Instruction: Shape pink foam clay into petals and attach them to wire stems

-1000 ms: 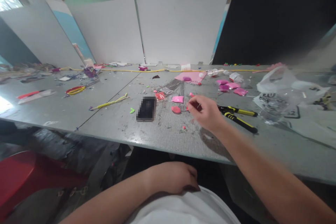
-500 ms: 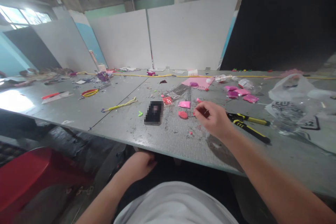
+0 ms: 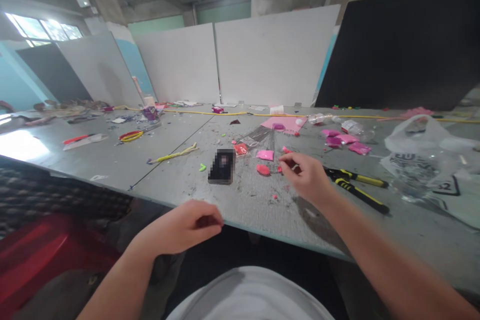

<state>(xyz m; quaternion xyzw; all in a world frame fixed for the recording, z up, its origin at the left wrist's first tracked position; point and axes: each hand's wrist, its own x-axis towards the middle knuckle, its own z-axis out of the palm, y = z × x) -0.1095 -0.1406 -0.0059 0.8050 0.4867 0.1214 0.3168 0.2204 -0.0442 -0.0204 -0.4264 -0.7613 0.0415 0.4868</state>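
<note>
My right hand [image 3: 305,172] hovers over the table with thumb and fingertips pinched together; whatever is in the pinch is too small to make out. Just beside those fingertips lies a small red lump [image 3: 279,169]. A flattened coral-red clay-like piece [image 3: 263,170] is a little to the left, below a pink packet [image 3: 265,155]. Thin grey wires [image 3: 258,134] spread out behind. At the table's front edge, my left hand [image 3: 193,225] is closed, its fingers curled toward the thumb; their contents are hidden.
Yellow-and-black handled pliers [image 3: 362,187] lie right of my right hand, before a white plastic bag [image 3: 412,155]. A dark pixelated rectangular object [image 3: 221,167] sits left of centre. Yellow twisted stems [image 3: 172,154], magenta packets [image 3: 345,139] and a red stool [image 3: 48,260] are around.
My left hand has risen from below the table edge to its front rim. My right hand stays pinched in nearly the same place. The whole view has shifted slightly.
</note>
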